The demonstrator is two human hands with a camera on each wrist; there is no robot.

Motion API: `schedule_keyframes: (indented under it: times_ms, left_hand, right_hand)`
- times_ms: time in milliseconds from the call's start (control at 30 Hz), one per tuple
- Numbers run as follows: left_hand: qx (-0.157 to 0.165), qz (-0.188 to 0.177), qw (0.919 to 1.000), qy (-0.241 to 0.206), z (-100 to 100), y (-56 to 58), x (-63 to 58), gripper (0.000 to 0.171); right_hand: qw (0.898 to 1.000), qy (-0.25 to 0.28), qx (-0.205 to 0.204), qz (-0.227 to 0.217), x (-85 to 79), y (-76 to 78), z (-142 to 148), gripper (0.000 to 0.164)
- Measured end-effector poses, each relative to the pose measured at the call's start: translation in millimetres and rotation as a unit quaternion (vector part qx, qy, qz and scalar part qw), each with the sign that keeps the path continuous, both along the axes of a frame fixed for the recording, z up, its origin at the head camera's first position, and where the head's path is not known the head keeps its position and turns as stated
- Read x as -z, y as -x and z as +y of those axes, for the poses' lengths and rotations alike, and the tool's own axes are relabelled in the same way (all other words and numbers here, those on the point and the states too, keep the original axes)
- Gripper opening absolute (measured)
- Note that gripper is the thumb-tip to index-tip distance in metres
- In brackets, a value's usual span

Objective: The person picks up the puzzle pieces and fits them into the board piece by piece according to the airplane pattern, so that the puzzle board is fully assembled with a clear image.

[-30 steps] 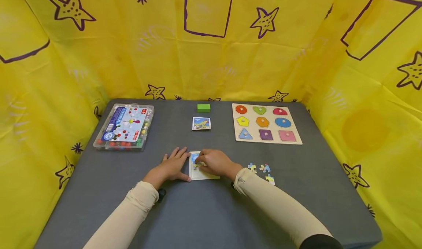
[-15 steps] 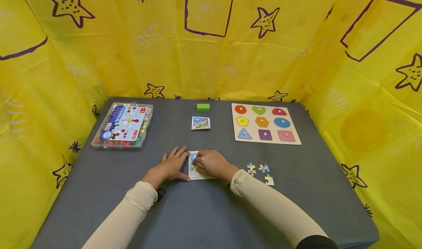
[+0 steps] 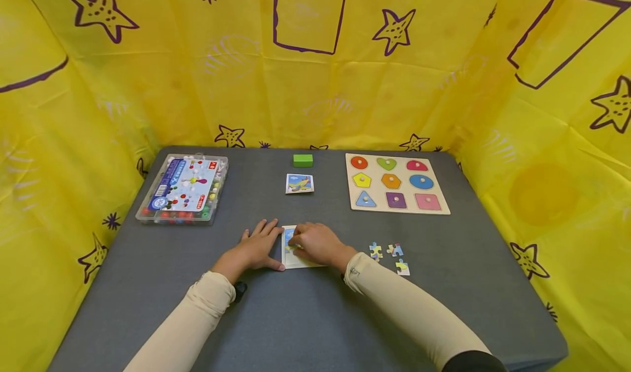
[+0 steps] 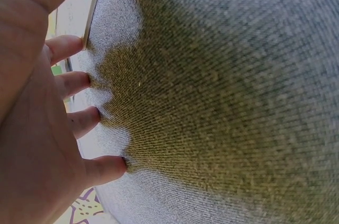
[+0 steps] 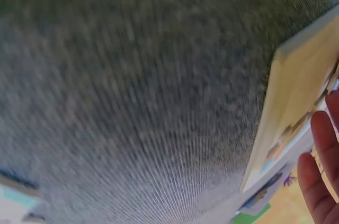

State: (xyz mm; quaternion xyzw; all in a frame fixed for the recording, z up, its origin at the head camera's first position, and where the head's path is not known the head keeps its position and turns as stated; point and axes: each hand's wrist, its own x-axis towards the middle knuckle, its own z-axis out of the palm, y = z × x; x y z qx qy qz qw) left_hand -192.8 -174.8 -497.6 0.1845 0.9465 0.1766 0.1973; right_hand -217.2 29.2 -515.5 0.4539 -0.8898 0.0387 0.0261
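A small pale puzzle tray lies on the grey table in the head view, with blue-and-yellow puzzle pieces along its left side. My left hand is spread flat beside it; thumb and index fingertip touch its left edge, and the other fingertips rest on the cloth in the left wrist view. My right hand is over the tray, thumb and index pinching a puzzle piece that they mostly cover. The right wrist view shows its fingers beside the tray's edge. Several loose puzzle pieces lie to the right.
Behind the tray lie a small airplane picture and a green block. A clear plastic case of coloured beads is at the back left. At the back right lies a knobbed shape board. Yellow cloth walls surround the table.
My right hand has shifted slightly left over the tray, fingers lower on the pieces, then stays nearly still. The left hand keeps its place at the tray's edge.
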Motion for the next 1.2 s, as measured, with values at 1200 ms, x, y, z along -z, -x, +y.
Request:
schedule_keyframes:
  times_ms: [1200]
  left_hand:
    - [0.005, -0.014, 0.9999, 0.003, 0, 6.5, 6.3, 0.1]
  right_hand:
    - [0.972, 0.014, 0.146, -0.186, -22.3, -5.0, 195, 0.029]
